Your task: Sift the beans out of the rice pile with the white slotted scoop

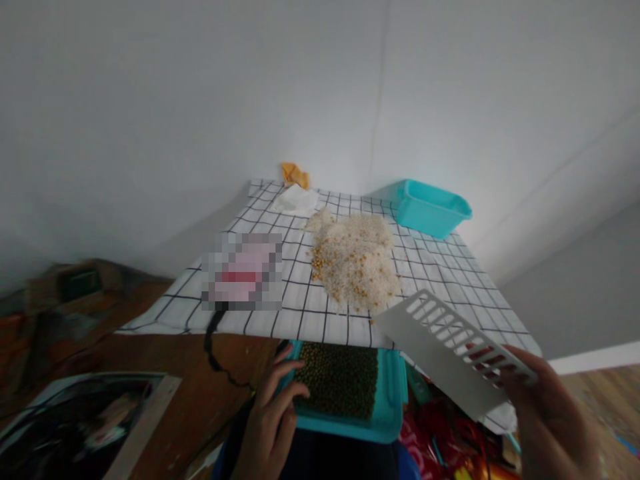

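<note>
Lower centre, the left hand point(270, 417) is gripping the tub point(389, 400) of beans; lower right, the right hand point(550, 413) is clasping a tray point(440, 347).

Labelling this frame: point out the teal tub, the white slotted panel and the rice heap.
teal tub point(392, 392), head view, right rim
white slotted panel point(440, 363), head view, solid part
rice heap point(357, 259), head view, centre
</note>
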The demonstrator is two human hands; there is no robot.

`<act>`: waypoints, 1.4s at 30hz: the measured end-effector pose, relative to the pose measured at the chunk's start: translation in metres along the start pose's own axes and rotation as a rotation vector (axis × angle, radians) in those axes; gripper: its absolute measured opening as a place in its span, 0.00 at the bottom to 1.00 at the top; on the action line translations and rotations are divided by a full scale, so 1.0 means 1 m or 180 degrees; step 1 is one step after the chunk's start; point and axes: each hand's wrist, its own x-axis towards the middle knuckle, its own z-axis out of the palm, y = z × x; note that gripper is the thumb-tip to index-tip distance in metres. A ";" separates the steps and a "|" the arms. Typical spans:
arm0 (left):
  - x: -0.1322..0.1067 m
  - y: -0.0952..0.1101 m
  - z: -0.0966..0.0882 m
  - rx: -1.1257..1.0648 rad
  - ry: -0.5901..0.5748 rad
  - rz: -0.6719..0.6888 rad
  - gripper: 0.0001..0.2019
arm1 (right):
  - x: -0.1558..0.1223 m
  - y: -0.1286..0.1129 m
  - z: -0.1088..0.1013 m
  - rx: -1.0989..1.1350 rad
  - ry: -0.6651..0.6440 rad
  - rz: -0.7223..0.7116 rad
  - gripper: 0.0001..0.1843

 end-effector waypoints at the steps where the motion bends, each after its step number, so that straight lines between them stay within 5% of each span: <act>1: 0.001 0.001 -0.001 0.0024 0.0018 0.0025 0.15 | -0.001 -0.001 -0.001 -0.0060 -0.0022 -0.0009 0.19; 11: 0.005 0.002 -0.001 0.0044 0.0091 0.0075 0.15 | 0.003 0.005 -0.005 -0.0323 -0.0162 -0.0424 0.18; 21: 0.003 0.003 -0.001 -0.0027 0.0065 0.0001 0.15 | -0.011 -0.046 0.027 -0.0226 -0.0062 -0.0475 0.10; 42: 0.008 0.010 -0.006 0.0152 0.0002 0.0028 0.14 | -0.010 -0.063 0.035 -0.0472 -0.0462 -0.1131 0.11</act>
